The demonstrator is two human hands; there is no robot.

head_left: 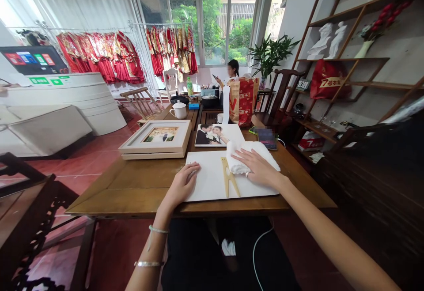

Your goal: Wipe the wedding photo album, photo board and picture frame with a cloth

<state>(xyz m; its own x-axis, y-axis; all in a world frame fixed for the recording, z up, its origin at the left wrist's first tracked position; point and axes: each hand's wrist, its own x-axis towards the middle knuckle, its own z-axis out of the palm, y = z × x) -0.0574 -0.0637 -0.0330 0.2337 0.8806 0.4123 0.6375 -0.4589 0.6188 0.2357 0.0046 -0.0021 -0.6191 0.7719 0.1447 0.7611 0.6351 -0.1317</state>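
A white board (212, 184) lies flat near the front edge of the wooden table (132, 189). My left hand (183, 184) rests palm down on the board's left edge, fingers spread. My right hand (258, 167) presses flat on a folded white cloth (255, 152) at the board's upper right. A pale wooden forked tool (228, 178) lies on the board between my hands, untouched.
A stack of picture frames (157, 138) and a wedding photo print (215, 135) lie beyond the board, a phone (266, 138) to the right. Teapot (179, 110), red bag (243, 101) and a seated person (232, 72) are farther back. Dark chairs flank the table.
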